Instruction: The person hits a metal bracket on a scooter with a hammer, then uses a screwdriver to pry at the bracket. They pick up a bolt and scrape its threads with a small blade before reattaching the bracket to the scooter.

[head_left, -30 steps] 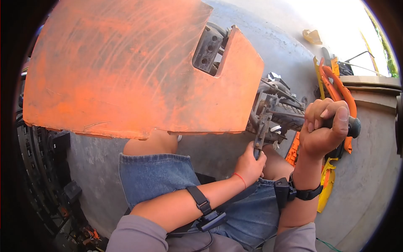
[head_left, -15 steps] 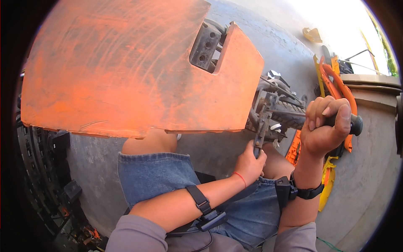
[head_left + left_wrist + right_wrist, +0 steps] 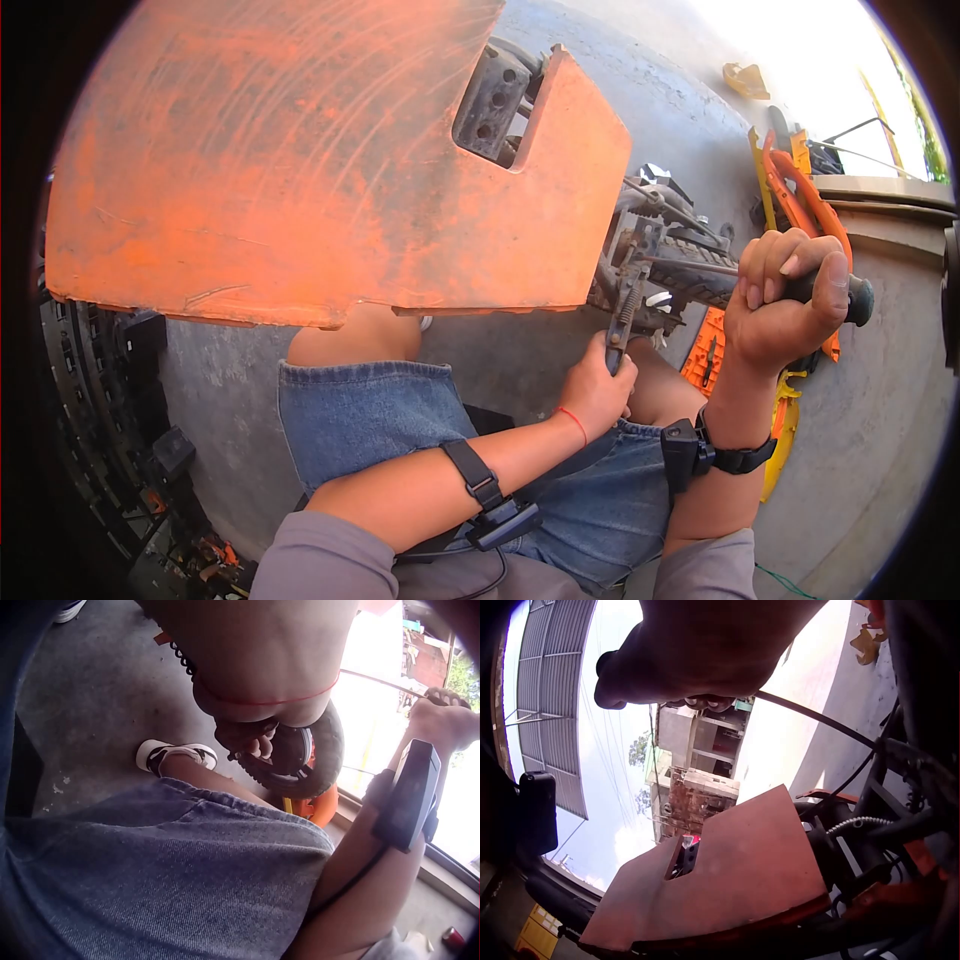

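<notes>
My left hand point(image 3: 600, 388), with a red string at its wrist, grips the lower end of a dark metal bar point(image 3: 613, 358). A coil spring point(image 3: 625, 308) runs along this bar, which resembles a motorcycle side stand. Over to the right, my right hand point(image 3: 785, 300) is wrapped round the dark handle point(image 3: 859, 300) of a screwdriver. Its long thin shaft point(image 3: 700, 265) reaches left to the top of the spring; the tip is hidden among the metal parts. In the right wrist view the shaft point(image 3: 817, 716) runs from the fist toward the frame.
A large scuffed orange panel point(image 3: 330, 200) covers the upper left. Behind the bar shows a treaded tire point(image 3: 690, 283). Orange and yellow plastic parts point(image 3: 800, 200) lie at the right by a ledge. Black parts point(image 3: 90, 400) are stacked along the left.
My right hand has shifted slightly to the right with the screwdriver. The left hand keeps its hold on the bar. The orange panel has moved slightly up in the view.
</notes>
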Motion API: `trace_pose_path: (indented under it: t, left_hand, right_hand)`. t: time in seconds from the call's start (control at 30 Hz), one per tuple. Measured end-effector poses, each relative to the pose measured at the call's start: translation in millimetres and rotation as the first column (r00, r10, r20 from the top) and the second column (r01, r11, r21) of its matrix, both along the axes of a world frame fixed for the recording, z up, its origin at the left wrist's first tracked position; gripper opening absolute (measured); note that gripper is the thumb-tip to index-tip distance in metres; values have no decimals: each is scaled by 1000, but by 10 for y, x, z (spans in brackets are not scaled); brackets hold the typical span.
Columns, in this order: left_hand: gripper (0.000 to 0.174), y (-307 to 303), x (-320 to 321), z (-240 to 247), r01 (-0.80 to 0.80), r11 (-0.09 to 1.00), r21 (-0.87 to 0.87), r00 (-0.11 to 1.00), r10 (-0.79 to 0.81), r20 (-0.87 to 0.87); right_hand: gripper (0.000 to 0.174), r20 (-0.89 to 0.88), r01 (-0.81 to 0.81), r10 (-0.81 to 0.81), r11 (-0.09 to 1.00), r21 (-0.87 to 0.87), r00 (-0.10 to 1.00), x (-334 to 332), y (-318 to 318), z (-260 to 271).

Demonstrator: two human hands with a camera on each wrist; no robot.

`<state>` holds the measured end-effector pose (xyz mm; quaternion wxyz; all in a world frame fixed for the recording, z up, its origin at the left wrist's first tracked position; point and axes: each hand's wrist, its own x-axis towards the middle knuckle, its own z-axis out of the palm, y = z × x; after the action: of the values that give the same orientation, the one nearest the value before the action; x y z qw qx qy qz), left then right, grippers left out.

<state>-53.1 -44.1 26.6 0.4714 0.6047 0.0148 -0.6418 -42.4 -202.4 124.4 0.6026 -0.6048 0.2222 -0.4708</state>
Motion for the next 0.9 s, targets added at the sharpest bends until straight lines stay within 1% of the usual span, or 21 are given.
trace_pose_path:
  t: [0.13, 0.33, 0.4, 0.43, 0.47, 0.5, 0.53, 0.57, 0.7, 0.77, 0.8, 0.9]
  left_hand:
    - [41, 3, 8, 6, 3, 1000, -3, 1000, -3, 1]
    - [38, 5, 25, 27, -8, 1000, -14, 1000, 8, -23]
    - [37, -28, 67, 65, -9, 1000, -20, 999, 8, -40]
    - [36, -58, 114, 101, -22, 1000, 22, 990, 24, -137]
    - [34, -72, 145, 138, -29, 997, 66, 972, 43, -230]
    - [34, -72, 151, 160, -27, 998, 60, 974, 40, -221]
    - [35, -75, 153, 157, -17, 999, 51, 976, 27, -214]
    - [35, -71, 155, 161, -9, 999, 46, 978, 18, -209]
    - [37, -48, 156, 179, 4, 998, 70, 981, 10, -193]
    - [40, -21, 111, 113, 45, 997, 60, 997, -42, -64]
    - [40, -21, 93, 91, 35, 997, 64, 997, -30, -76]
    - [41, -21, 39, 24, 45, 997, 66, 998, -43, -36]
  right_hand:
    - [40, -7, -8, 8, 1000, -25, 1000, 16, 10, -10]
    - [38, -6, 49, -49, 998, 25, 999, 50, -30, -7]
    - [37, 40, 101, -108, 985, 140, 993, 71, -67, -41]
    - [37, 44, 102, -108, 986, 135, 993, 91, -87, -81]
    - [35, 14, 143, -147, 977, 161, 989, 110, -101, -142]
    - [34, -14, 184, -184, 966, 184, 983, 135, -108, -165]
    - [33, -13, 187, -189, 958, 215, 982, 157, -108, -151]
    - [33, 0, 181, -185, 960, 213, 983, 171, -99, -118]
    - [34, -43, 168, -164, 974, 155, 986, 151, 19, -49]
    - [36, -31, 57, -55, 997, 46, 998, 128, 86, 12]
    - [36, -12, -15, 15, 1000, 15, 1000, 95, 94, 25]
    - [36, -68, -41, 41, 999, 4, 997, 62, 110, -21]
